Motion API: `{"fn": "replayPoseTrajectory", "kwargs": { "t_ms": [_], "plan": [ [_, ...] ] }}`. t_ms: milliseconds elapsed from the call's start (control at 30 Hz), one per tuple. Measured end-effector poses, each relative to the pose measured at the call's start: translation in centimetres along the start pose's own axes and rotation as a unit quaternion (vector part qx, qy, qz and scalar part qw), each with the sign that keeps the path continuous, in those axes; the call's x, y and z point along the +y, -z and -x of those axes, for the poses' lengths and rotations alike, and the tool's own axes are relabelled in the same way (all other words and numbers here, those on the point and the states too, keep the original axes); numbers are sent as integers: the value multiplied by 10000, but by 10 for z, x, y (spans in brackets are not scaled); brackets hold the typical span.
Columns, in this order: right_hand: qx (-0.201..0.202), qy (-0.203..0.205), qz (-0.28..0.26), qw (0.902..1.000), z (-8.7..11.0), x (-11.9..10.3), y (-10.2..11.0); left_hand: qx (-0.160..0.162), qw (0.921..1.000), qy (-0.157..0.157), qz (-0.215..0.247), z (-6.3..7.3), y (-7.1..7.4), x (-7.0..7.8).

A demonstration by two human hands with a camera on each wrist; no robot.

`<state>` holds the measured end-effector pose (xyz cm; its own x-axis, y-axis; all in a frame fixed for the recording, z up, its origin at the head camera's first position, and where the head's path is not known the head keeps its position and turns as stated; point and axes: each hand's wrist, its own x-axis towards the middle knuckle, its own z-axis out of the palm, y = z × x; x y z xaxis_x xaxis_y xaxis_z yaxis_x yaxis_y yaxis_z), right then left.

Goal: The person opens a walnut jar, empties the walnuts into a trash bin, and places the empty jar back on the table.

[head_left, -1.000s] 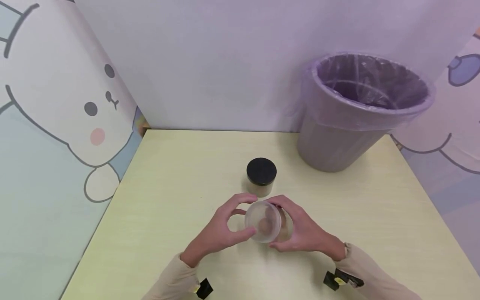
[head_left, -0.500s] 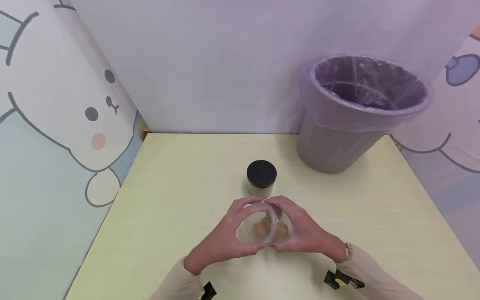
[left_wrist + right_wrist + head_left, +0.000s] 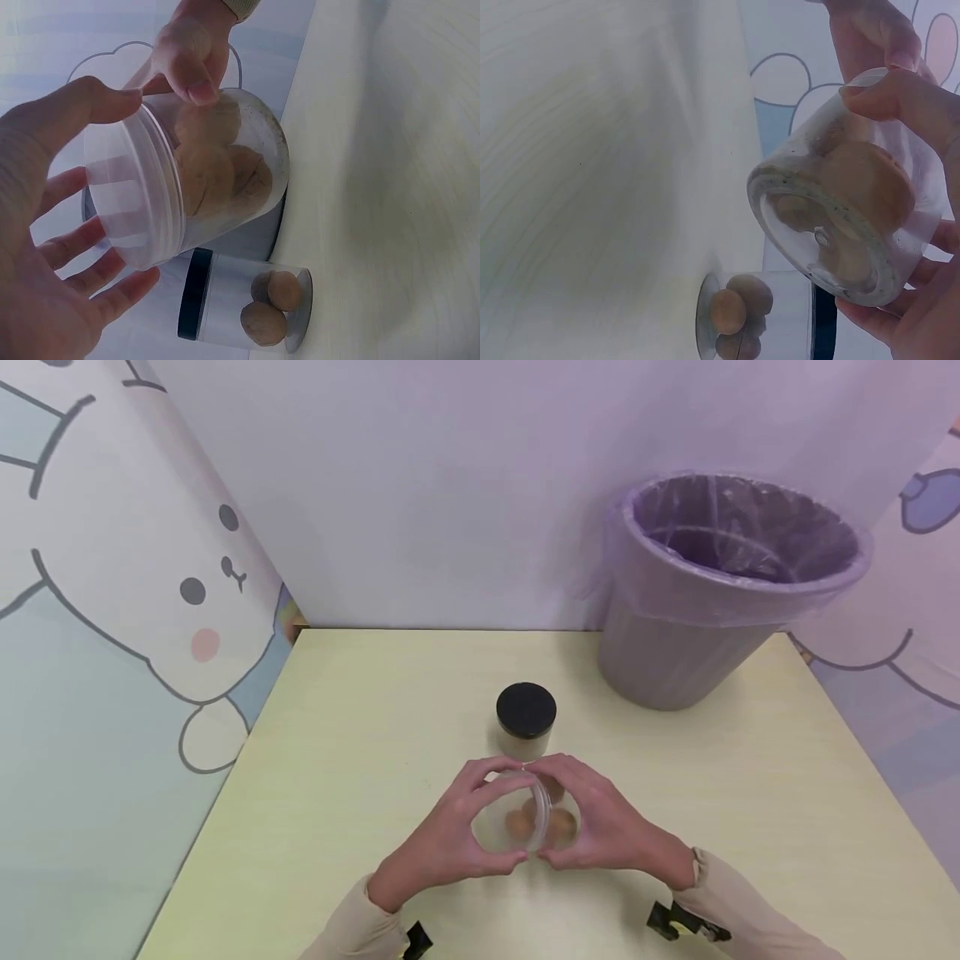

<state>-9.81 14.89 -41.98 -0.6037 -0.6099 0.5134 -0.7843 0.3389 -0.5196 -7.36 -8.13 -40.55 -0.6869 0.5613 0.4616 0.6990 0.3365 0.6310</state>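
Observation:
A clear jar (image 3: 259,139) with several round brown nuts inside, perhaps walnuts, is held tilted on its side above the table. My right hand (image 3: 609,828) grips the jar's body, thumb on one side and fingers on the other. My left hand (image 3: 454,837) holds the translucent lid (image 3: 124,187) at the opposite end, thumb and fingers spread round its rim. In both wrist views the lid sits on the jar's mouth. Just beyond the hands stands a second clear jar (image 3: 523,745), upright with a black lid (image 3: 527,709) and similar nuts inside.
A grey bin (image 3: 675,660) with a purple liner stands at the table's back right. The pale yellow table (image 3: 360,710) meets a plain wall (image 3: 420,502) behind and cartoon-printed panels (image 3: 112,710) at the sides.
My left hand has closed in round the lid. The held jar has turned so that its lid faces more to the left. The black-lidded jar stays in place.

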Motion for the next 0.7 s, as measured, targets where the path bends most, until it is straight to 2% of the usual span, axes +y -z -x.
{"fn": "replayPoseTrajectory", "kwargs": {
  "t_ms": [167,333,467,600,700],
  "plan": [
    [70,-3,-94,9999,0,-2,0,71,10000,-15,63,1,-1,-1],
    [141,-52,-36,9999,-1,-3,-4,373,9985,363,166,4,-3,-2],
    [267,-139,278,9992,1,-6,-8,568,9932,964,325,4,-5,0],
    [315,-238,675,9969,2,-8,-9,673,9826,1681,403,3,-7,5],
    [310,-274,777,9961,2,-8,-9,732,9766,2002,282,2,-7,8]
  ]
}}
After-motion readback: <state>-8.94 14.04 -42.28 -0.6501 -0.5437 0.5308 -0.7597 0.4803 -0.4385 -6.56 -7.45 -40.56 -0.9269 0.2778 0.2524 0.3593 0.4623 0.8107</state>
